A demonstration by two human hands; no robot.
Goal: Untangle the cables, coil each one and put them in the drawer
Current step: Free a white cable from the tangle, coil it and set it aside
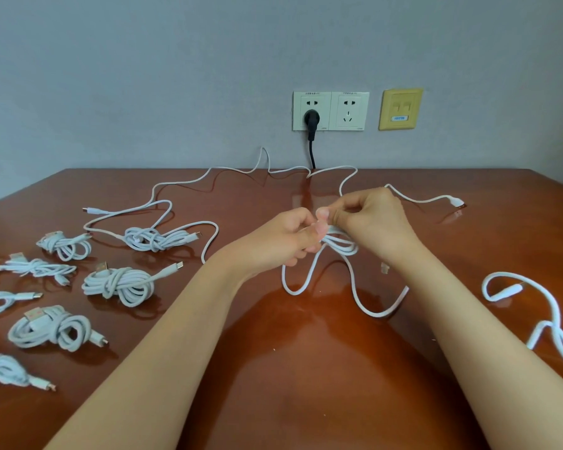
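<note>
Both hands meet above the middle of the brown table (306,368). My left hand (290,237) and my right hand (376,216) each pinch the same white cable (364,303), bunched into loops between them. Two loops hang down onto the table. One free end with a plug (455,202) trails right; the rest snakes along the back edge toward the left. Several coiled white cables (119,284) lie in rows at the left. No drawer is in view.
A loose white cable (546,323) lies at the right edge. A partly coiled one (153,238) sits left of centre. A black plug (311,120) sits in a wall socket behind the table, beside a yellow wall plate (400,108).
</note>
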